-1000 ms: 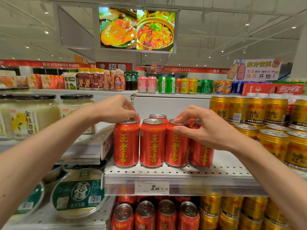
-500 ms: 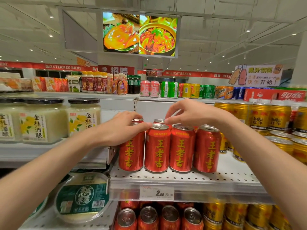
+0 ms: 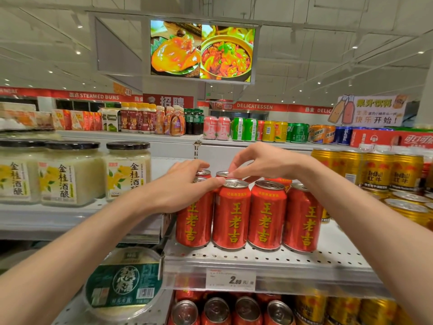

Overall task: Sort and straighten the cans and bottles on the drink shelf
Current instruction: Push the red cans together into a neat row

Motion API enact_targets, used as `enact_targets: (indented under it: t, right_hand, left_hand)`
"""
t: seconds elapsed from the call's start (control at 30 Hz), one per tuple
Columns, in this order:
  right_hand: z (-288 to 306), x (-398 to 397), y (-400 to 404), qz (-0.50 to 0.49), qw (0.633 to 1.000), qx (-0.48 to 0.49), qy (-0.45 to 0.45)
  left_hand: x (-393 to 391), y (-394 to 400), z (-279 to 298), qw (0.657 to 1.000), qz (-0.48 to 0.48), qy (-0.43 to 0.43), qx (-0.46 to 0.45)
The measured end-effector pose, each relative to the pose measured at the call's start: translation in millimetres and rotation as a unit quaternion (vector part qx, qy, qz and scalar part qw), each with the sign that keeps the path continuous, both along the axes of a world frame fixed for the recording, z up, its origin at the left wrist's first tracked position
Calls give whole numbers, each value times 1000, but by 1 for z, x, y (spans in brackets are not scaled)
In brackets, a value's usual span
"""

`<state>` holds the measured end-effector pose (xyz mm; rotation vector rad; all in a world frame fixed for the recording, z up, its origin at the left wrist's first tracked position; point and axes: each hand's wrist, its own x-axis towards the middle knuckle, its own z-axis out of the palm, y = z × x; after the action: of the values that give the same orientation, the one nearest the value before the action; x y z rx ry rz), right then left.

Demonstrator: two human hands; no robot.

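Note:
Four red cans with yellow characters stand in a front row on the white perforated shelf [image 3: 257, 259]. My left hand [image 3: 178, 191] wraps the top and left side of the leftmost front can [image 3: 193, 228], and its thumb touches the rim of the second can [image 3: 232, 219]. My right hand [image 3: 264, 161] reaches over the row from the right. Its fingertips pinch the top of a rear red can [image 3: 221, 174] behind the second can. Another rear can [image 3: 203, 172] shows between my hands. The third can [image 3: 266, 219] and the fourth can [image 3: 304, 221] stand upright and untouched.
Gold Red Bull cans [image 3: 379, 172] fill the shelf to the right. Jars with black lids [image 3: 72, 177] stand on the left shelf, with a round green-labelled tub [image 3: 124, 285] below. A price tag [image 3: 230, 279] hangs on the shelf edge. More red cans [image 3: 218, 310] sit underneath.
My right hand left the two right-hand front cans, rose and moved left over the rear row. The fourth can now stands in line. My left hand slid down around the leftmost can.

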<state>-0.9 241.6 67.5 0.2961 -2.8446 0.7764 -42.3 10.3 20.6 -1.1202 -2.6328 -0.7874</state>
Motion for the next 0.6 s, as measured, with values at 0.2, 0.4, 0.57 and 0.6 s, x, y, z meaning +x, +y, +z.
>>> enact_targets:
  t: [0.2,0.4,0.57,0.6]
  right_hand:
    - [3,18,6,-22,1000,5,7]
    - [7,77,22,-72,994,67,49]
    - [-14,89,27,-95,992,70,45]
    - [-16,89,27,-98,991,70,53]
  left_hand:
    - [0,-1,0,1000,-4,3,-3]
    - [11,-2,8,999,-12,24,-18]
    - [25,24,28,996,-35,45,-70]
    - [25,29,30,995,-39,44,-78]
